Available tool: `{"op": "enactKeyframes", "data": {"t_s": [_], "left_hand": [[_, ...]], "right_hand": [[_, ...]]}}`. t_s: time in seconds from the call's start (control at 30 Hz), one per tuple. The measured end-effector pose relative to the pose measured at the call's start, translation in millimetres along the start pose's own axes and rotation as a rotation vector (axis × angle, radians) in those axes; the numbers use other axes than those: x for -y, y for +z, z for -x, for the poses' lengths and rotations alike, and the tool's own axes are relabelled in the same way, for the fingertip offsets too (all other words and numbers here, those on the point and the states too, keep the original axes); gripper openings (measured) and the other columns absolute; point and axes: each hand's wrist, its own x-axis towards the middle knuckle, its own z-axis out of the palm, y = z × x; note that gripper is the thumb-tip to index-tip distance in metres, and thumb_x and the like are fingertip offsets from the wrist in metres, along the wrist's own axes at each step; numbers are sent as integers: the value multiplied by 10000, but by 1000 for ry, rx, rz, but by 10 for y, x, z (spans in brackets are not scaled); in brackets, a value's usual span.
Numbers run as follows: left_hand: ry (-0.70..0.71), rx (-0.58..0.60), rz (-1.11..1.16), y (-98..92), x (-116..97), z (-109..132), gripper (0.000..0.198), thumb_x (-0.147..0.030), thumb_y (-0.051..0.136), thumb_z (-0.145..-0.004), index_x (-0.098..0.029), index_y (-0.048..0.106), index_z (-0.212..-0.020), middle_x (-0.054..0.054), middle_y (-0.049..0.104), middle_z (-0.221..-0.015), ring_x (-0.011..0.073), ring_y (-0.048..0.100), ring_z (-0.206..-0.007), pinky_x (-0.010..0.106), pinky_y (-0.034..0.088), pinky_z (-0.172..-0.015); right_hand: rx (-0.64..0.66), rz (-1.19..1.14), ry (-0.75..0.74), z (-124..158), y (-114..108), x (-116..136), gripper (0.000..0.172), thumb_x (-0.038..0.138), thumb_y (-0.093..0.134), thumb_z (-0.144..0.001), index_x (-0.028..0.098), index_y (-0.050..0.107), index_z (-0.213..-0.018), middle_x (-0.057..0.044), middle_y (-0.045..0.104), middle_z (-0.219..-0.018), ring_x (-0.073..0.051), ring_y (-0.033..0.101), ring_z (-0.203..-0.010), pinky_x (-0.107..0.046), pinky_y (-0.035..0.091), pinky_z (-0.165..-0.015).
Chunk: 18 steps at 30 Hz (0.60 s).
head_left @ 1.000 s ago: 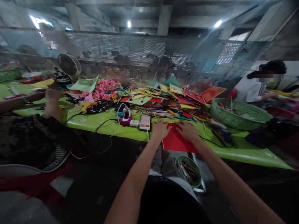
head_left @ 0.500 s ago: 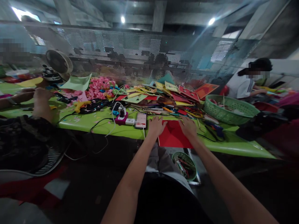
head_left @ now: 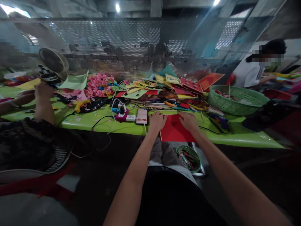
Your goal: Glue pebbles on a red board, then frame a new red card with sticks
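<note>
A red sheet (head_left: 176, 130), paper or card, lies flat at the front edge of the green-covered table, its near side reaching past the edge. My left hand (head_left: 158, 121) rests with fingers stretched out at the sheet's upper left corner. On the upper right corner lies my right hand (head_left: 188, 121), its fingers also extended. Both palms face down, and neither is wrapped around anything. Just left of my left hand is a phone (head_left: 141, 116) with a lit screen and a white cable.
A power strip (head_left: 122, 116) with plugs sits left of the phone. Behind are heaped cards (head_left: 150, 89) and pink paper pieces (head_left: 100, 84). To the right stand a green basket (head_left: 237, 102) and a blue glue gun (head_left: 219, 121). Another person's hand (head_left: 43, 91) is at the left.
The camera view has tilted slightly down, so the table sits higher in the picture. Both hands stay on the sheet's upper corners, fingers still outstretched.
</note>
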Motion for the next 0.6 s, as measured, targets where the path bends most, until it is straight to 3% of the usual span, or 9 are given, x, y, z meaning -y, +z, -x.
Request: {"op": "enactKeyframes", "data": {"t_s": [0.47, 0.6], "left_hand": [[8, 52, -9, -18, -35, -9, 559, -490, 269, -1105, -190, 733, -1191, 145, 643, -1322, 307, 552, -1264, 491, 422, -1082], [7, 44, -11, 2, -29, -2, 528, -493, 290, -1101, -205, 713, -1231, 137, 640, -1320, 303, 546, -1266, 482, 423, -1080]], "right_hand": [[72, -3, -2, -36, 21, -35, 428, 263, 432, -980, 207, 742, -1269, -107, 744, -1312, -296, 640, -1208, -487, 426, -1064], [65, -1, -2, -15, -15, -13, 439, 279, 458, -972, 219, 715, -1322, -103, 676, -1424, -309, 602, -1254, -501, 403, -1084]]}}
